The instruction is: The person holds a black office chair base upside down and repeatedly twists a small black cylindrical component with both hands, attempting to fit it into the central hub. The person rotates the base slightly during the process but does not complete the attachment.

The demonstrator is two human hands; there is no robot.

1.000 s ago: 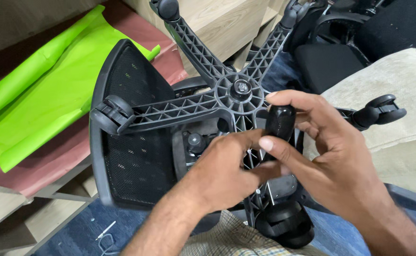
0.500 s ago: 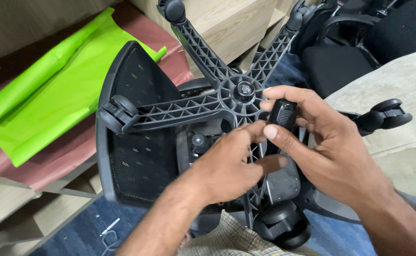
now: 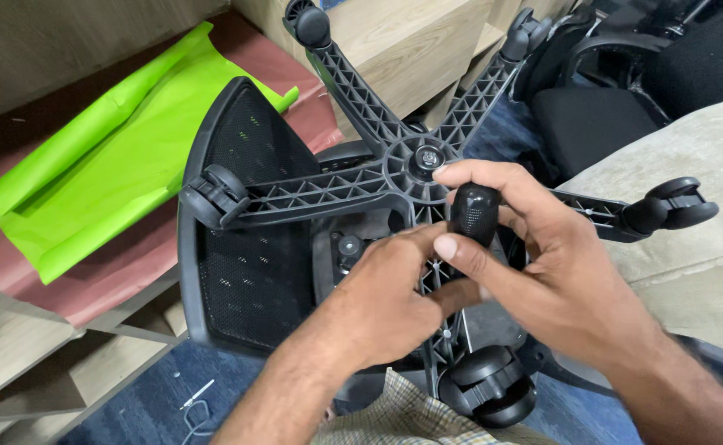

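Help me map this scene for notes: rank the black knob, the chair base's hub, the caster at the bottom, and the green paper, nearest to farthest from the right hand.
1. Black knob, gripped in the right hand.
2. Hub, just above the fingers.
3. Caster, below, near the wrist.
4. Green paper, far left.

Single head-worn view, looking steeply down from close range, upturned chair base (image 3: 411, 165) central, both hands (image 3: 394, 305) in the lower foreground, floor at bottom edge
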